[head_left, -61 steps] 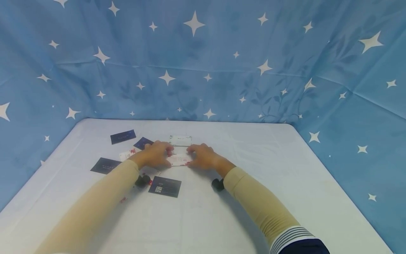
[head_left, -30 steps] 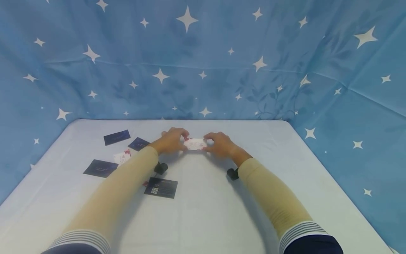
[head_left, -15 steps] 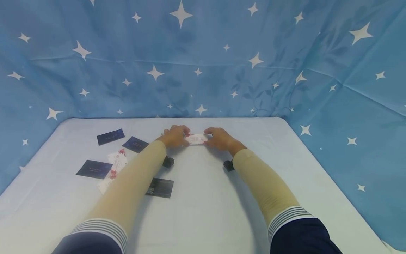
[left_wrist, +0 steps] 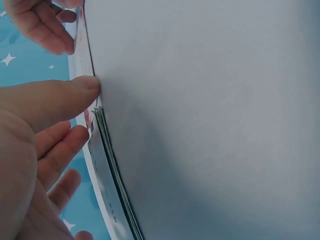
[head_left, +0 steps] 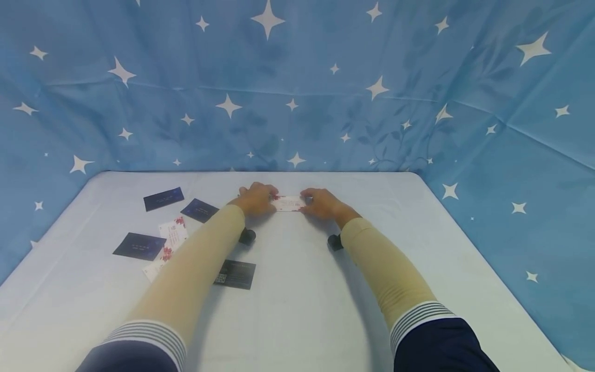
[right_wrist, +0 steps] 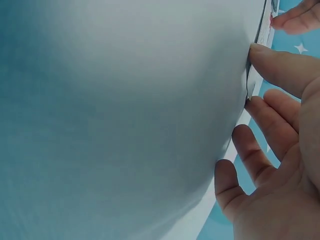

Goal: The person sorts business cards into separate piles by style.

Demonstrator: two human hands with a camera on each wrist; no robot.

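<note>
The fingers (left_wrist: 62, 156) of the left hand (head_left: 253, 200) and of the right hand (head_left: 323, 204) stand narrow, each set pinching one end of a single red-and-white card (head_left: 287, 203), thumbs at the near side. The card lies between the hands near the far edge of the table (head_left: 297, 310), a little right of that edge's middle, with a strip of white surface between it and the edge. Just beside its left end the left wrist view shows one stack of thin cards (left_wrist: 117, 175); whether the two touch, and how many layers it has, I cannot tell. Toward the near side, a wide stretch of table opens between the left sleeve (head_left: 186, 289) and the right sleeve (head_left: 390, 268), and another runs from the right hand to the right edge. Two black wrist units (head_left: 334, 243) show, one at each wrist. Four dark cards are visible on the left half: one near the far left corner (head_left: 163, 199), one partly behind the left arm (head_left: 200, 210), one toward the left edge (head_left: 139, 246), and one nearer the front, partly covered by the left sleeve (head_left: 237, 274). At least two loose white cards (head_left: 173, 232) with red print lie among them, partly hidden. Beyond the far edge hangs one blue curtain (head_left: 297, 77) with pale stars.
</note>
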